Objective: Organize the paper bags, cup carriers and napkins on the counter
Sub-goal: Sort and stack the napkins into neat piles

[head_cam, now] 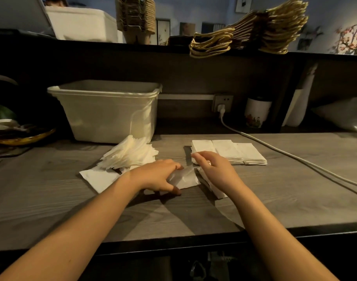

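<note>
Napkin [185,179] held in the left grip [157,175], mid-desk [51,209].
The left grip's fingers and thumb were curled round it. Just right, the right grip [214,169] hung over loose napkins [216,191] with fingers loosely curved, fingertips by the near left corner of the neat stacks [234,151]; whether they pinched anything could not be told. A fanned heap [131,153] lay farther left before a white tub [104,110]. Paper bags [250,31] and cup carriers [135,15] sat on the far shelf.
</note>
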`<action>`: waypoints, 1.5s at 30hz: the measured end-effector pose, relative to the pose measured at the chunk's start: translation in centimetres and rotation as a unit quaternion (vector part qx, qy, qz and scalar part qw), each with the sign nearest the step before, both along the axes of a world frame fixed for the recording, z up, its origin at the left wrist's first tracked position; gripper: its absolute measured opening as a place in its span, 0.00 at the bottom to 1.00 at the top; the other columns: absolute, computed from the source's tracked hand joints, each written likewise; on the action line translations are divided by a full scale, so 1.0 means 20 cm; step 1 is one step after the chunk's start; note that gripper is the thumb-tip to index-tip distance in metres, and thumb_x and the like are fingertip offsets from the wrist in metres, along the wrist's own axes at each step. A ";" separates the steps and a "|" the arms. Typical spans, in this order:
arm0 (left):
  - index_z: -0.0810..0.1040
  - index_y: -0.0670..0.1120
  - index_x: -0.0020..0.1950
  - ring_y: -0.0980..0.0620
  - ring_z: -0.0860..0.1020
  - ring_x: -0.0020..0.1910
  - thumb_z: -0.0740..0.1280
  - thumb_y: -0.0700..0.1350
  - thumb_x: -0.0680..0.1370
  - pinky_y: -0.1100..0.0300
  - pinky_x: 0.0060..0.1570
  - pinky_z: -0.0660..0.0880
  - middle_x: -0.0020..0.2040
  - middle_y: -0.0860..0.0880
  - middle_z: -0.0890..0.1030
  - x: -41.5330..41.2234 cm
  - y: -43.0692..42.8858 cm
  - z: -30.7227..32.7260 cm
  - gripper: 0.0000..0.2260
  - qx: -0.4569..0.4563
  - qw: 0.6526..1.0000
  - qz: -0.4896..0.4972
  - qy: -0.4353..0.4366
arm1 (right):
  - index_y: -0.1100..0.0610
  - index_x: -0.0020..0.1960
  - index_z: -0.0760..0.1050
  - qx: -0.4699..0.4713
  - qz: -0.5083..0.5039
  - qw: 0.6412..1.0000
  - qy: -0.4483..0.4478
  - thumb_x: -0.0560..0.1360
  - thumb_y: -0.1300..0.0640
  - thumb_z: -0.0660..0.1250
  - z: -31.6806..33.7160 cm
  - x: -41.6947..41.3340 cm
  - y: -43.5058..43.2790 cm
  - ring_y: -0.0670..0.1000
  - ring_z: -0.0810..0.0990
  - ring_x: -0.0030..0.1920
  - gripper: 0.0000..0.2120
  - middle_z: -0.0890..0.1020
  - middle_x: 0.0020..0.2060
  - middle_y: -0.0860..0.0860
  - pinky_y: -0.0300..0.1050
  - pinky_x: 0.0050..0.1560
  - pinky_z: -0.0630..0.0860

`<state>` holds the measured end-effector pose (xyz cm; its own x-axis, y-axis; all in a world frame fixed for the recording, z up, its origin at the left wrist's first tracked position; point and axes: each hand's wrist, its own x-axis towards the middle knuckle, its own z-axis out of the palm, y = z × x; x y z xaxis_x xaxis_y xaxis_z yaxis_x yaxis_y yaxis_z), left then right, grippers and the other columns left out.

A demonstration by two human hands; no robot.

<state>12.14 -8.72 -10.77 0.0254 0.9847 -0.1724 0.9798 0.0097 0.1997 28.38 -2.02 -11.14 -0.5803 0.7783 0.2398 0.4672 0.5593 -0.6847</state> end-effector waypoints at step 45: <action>0.72 0.55 0.59 0.51 0.69 0.59 0.67 0.53 0.75 0.52 0.56 0.73 0.60 0.53 0.71 -0.16 -0.17 0.00 0.14 0.034 0.978 0.175 0.105 | 0.58 0.71 0.61 -0.590 -0.013 0.700 0.402 0.81 0.58 0.58 -0.04 -0.22 -0.04 0.57 0.78 0.54 0.20 0.78 0.56 0.58 0.52 0.51 0.75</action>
<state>8.85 -12.10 -10.76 -0.3438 0.9364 -0.0709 0.9386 0.3450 0.0056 23.92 -2.87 -12.00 -0.6097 0.7168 -0.3383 -0.3348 -0.6197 -0.7098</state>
